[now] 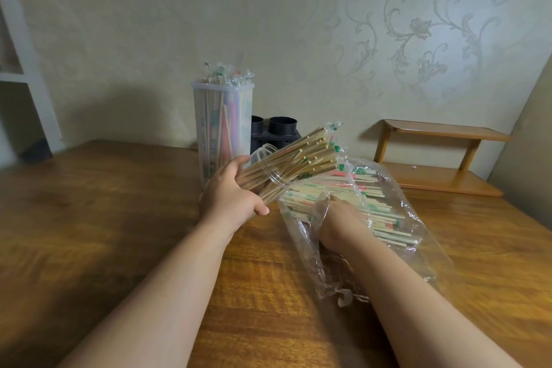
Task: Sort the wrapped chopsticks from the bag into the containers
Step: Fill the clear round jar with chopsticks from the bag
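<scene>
My left hand grips a clear round container, tilted with its mouth toward the upper right. A bundle of wrapped chopsticks sticks out of it. My right hand is inside the clear plastic bag lying on the table, its fingers down among the loose wrapped chopsticks; whether they grip any is hidden by the plastic. A tall clear container full of wrapped chopsticks stands upright behind my left hand.
Behind the tall container sits a black holder with two round cups. A small wooden two-tier shelf stands at the back right, against the wall. The wooden table stretches to the left and front.
</scene>
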Action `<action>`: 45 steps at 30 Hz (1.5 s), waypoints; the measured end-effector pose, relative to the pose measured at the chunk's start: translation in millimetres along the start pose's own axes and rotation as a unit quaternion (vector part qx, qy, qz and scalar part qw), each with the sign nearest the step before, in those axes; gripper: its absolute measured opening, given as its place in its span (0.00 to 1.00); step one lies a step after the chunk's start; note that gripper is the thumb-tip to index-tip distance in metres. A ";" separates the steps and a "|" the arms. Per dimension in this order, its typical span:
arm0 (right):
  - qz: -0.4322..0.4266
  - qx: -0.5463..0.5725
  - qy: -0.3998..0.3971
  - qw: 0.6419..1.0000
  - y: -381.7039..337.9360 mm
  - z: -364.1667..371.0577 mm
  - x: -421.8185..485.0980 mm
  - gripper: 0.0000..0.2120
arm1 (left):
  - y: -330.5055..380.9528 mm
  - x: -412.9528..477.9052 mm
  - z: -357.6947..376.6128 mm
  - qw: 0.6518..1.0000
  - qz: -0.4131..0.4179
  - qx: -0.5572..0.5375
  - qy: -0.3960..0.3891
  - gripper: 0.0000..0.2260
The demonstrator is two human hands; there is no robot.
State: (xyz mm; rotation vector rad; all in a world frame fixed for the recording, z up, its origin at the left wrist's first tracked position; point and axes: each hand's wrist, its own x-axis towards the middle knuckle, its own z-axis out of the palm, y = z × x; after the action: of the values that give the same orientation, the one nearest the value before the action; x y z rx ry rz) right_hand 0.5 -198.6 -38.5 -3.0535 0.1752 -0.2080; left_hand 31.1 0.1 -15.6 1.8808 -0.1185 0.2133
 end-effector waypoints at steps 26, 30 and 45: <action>0.006 -0.003 -0.075 0.997 -2.2 -17.8 -12.9 0.12 | -1.7 0.0 -0.7 1.000 0.006 -0.009 0.002 0.46; -0.011 -0.033 -0.062 0.997 -6.2 -17.5 -17.6 0.12 | -1.8 1.0 -0.6 1.000 0.004 -0.007 0.006 0.47; -0.022 -0.040 -0.074 0.996 -10.4 -27.2 -27.8 0.11 | -1.4 0.3 -1.6 1.000 0.005 -0.012 0.009 0.46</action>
State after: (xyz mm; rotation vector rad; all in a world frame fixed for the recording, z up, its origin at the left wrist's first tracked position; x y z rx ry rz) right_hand -29.5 -186.8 -14.5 -3.1378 0.1110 0.0231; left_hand 31.6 2.1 -16.4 1.8541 -0.1165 0.2345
